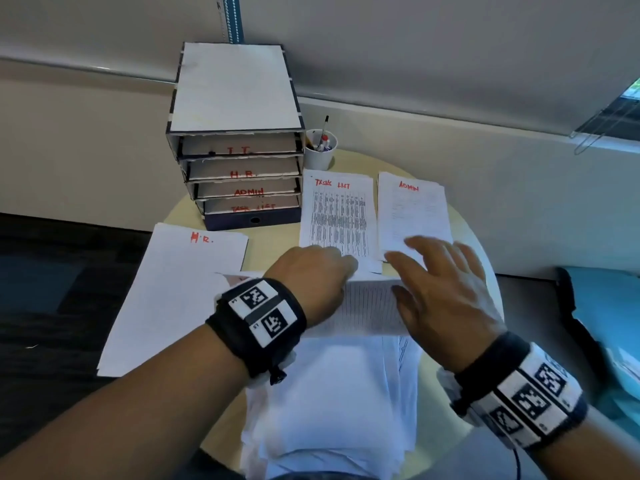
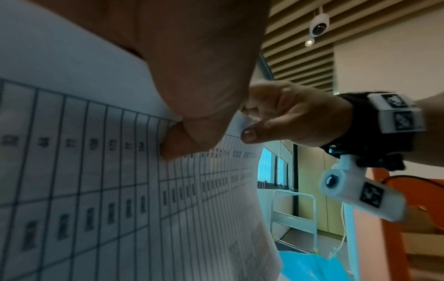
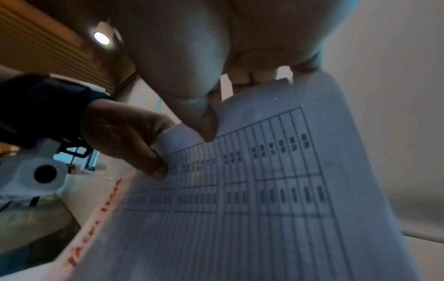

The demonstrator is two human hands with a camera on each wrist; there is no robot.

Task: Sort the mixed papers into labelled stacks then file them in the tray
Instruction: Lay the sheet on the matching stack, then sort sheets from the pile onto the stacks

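Observation:
A sheet printed with a ruled table point(image 1: 367, 306) is held up over the mixed pile of papers point(image 1: 332, 393) at the table's near edge. My left hand point(image 1: 346, 268) pinches its left part, thumb on the printed face point(image 2: 173, 148). My right hand point(image 1: 394, 273) holds the right corner between thumb and fingers point(image 3: 216, 114), the fingers spread towards the ADMIN stack point(image 1: 412, 209). The TASK LIST stack point(image 1: 337, 216) lies just beyond the sheet. The H.R. stack point(image 1: 180, 289) lies at the left. The tray point(image 1: 235, 133) has drawers marked I.T., H.R., ADMIN and TASK LIST.
A white cup of pens point(image 1: 320, 150) stands to the right of the tray, behind the TASK LIST stack. The round table point(image 1: 471, 244) is small and the H.R. stack overhangs its left rim. A wall runs close behind. Something blue point(image 1: 609, 306) lies at the right.

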